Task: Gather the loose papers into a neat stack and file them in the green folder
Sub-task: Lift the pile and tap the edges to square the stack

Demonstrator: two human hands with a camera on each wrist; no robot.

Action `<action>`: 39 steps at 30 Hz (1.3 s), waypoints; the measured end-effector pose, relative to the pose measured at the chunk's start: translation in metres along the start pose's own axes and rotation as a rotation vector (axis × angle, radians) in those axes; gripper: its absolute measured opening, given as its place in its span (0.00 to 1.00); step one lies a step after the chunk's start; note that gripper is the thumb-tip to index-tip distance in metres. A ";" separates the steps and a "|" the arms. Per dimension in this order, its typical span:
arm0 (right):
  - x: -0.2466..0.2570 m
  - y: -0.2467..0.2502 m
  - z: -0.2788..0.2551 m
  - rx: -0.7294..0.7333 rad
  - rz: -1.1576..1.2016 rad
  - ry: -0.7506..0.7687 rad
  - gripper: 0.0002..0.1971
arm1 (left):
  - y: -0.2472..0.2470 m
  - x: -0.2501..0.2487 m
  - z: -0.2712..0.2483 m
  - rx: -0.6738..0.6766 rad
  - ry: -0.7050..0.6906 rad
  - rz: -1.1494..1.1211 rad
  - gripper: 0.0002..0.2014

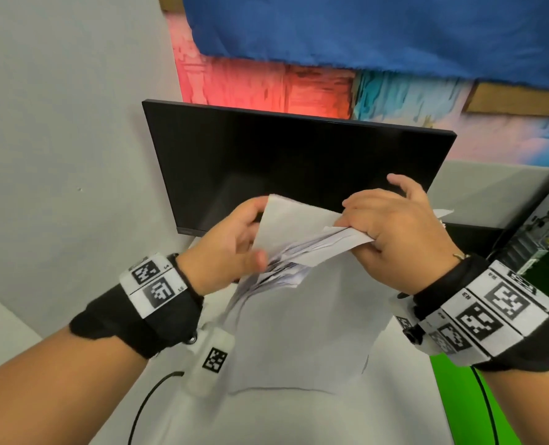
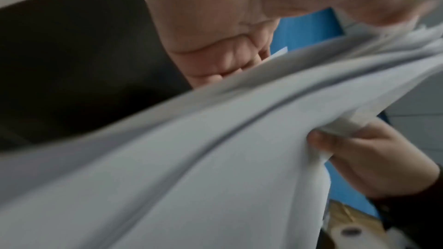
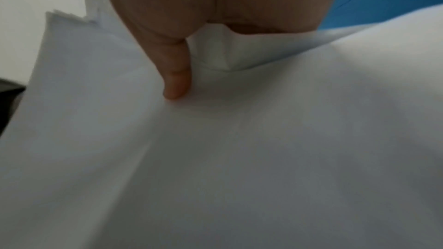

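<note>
Both hands hold a sheaf of white papers (image 1: 302, 316) upright over the white desk, in front of the monitor. My left hand (image 1: 234, 242) grips the sheaf's upper left edge, thumb on the near face and fingers behind. My right hand (image 1: 392, 229) pinches the upper right edge, where the sheets fan apart unevenly. In the left wrist view the papers (image 2: 191, 158) bend in loose layers, with the right hand (image 2: 364, 150) clamped on them. The right wrist view has a thumb (image 3: 175, 75) pressed on the papers (image 3: 263, 149). A strip of the green folder (image 1: 453, 399) lies on the desk at the lower right.
A black monitor (image 1: 286, 162) stands just behind the hands. A computer case (image 1: 542, 226) stands at the right. A black cable (image 1: 145, 403) runs over the white desk (image 1: 183, 422) at the lower left. A grey wall (image 1: 68, 123) closes the left side.
</note>
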State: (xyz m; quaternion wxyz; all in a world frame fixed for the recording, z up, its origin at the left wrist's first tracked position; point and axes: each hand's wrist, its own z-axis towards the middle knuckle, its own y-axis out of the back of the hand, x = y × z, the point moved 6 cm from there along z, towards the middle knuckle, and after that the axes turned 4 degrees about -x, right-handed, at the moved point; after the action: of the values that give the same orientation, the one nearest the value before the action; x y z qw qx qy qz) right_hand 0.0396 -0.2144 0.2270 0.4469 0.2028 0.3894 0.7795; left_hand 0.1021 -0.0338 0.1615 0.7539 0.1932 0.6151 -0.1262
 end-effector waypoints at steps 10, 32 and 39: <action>-0.054 0.018 -0.008 -0.102 0.354 -0.461 0.04 | 0.075 0.111 -0.071 -0.324 0.281 0.188 0.42; -0.083 -0.049 -0.085 -0.535 1.001 -1.018 0.09 | 0.080 0.046 -0.061 -0.685 -0.209 0.181 0.21; -0.091 -0.127 -0.134 -0.375 1.208 -1.162 0.45 | 0.071 0.122 -0.061 -0.636 0.104 0.004 0.32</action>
State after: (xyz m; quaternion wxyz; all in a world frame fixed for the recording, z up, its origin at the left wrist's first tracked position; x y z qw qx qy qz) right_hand 0.0664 -0.3118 0.0479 0.1100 0.6651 -0.2115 0.7077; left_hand 0.1042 0.0626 0.0415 0.7442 -0.0448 0.6612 0.0837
